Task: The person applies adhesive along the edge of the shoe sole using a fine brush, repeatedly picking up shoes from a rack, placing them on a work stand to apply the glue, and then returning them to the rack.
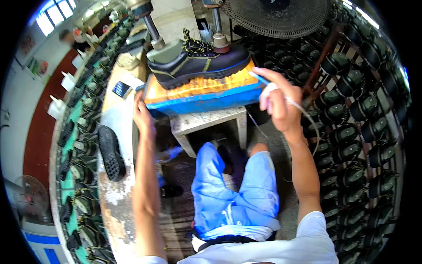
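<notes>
A black safety shoe (202, 64) with yellow stitching and speckled laces lies sideways on a worn orange pad (198, 88) topping a blue block (202, 102). Over it stand two metal press rods, the right one ending in a dark red pad (221, 48) against the shoe's upper. My right hand (281, 101) is beside the block's right end, fingers curled around a slim blue-tipped tool (259, 78); a pale cord trails from that hand. At the block's left end, my left hand (143, 116) has its fingers bent by a small bluish piece; what they grip is unclear.
A loose black sole (110, 153) rests on the worn bench (115, 211) to my left. Racks of shoes (347, 132) crowd the right side, and another shoe line (85, 154) runs along the left. A large fan (277, 17) stands ahead. A stool (206, 119) is under the block.
</notes>
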Action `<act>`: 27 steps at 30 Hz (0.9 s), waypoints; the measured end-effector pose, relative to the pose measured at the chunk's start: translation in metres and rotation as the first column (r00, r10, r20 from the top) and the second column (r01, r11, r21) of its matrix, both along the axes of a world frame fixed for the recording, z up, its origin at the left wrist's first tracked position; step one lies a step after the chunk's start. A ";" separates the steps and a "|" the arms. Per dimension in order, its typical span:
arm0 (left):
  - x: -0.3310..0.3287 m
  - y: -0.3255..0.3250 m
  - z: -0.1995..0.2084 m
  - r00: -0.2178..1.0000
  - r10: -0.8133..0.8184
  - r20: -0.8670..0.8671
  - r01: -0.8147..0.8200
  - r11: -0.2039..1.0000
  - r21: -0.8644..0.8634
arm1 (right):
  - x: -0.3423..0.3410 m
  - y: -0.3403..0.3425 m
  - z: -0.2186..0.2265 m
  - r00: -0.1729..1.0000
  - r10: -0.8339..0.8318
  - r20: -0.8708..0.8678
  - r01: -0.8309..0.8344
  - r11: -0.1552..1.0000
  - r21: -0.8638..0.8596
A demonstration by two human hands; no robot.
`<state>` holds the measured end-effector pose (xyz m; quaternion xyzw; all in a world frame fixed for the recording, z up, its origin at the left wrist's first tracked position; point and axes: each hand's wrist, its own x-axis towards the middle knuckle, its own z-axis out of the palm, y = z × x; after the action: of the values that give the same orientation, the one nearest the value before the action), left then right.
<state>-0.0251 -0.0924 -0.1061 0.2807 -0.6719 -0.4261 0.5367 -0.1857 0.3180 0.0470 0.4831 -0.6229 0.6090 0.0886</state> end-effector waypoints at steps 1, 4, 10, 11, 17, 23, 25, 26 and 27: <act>-0.001 0.049 0.006 0.999 0.037 -0.027 -0.035 0.997 0.073 | 0.002 -0.004 -0.010 0.990 0.039 0.135 -0.050 0.996 0.079; 0.026 0.145 0.013 0.999 0.031 -0.028 -0.026 0.986 0.166 | 0.006 -0.045 -0.056 0.971 0.112 0.211 -0.133 0.987 0.085; 0.042 0.230 0.039 0.972 -0.175 0.154 0.218 0.918 -0.331 | 0.011 -0.083 -0.064 0.972 -0.158 -0.172 0.201 0.942 0.269; 0.030 0.214 0.048 0.982 -0.142 0.124 0.180 0.906 -0.384 | 0.009 -0.085 -0.060 0.969 -0.187 -0.160 0.230 0.920 0.317; -0.070 0.089 0.157 0.875 0.122 0.469 0.290 0.643 -0.709 | -0.035 -0.101 -0.057 0.921 -0.331 -0.206 0.384 0.861 0.332; -0.105 0.074 0.212 0.569 -0.654 0.499 0.736 0.675 0.046 | -0.083 -0.108 -0.043 0.983 -0.178 -0.037 0.174 0.859 0.481; -0.099 0.088 0.203 0.677 -0.593 0.436 0.695 0.710 -0.112 | -0.092 -0.103 -0.045 0.986 -0.161 -0.043 0.161 0.859 0.485; -0.088 0.096 0.201 0.753 -0.508 0.419 0.624 0.752 -0.210 | -0.092 -0.104 -0.046 0.989 -0.139 -0.060 0.151 0.876 0.458; -0.078 0.103 0.199 0.823 -0.411 0.391 0.537 0.787 -0.303 | -0.091 -0.104 -0.047 0.990 -0.115 -0.078 0.137 0.892 0.431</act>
<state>-0.1028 0.0107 0.0927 0.0468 -0.8678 -0.3532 0.3463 -0.2763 0.2139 0.0004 0.4645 -0.7706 0.4351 0.0334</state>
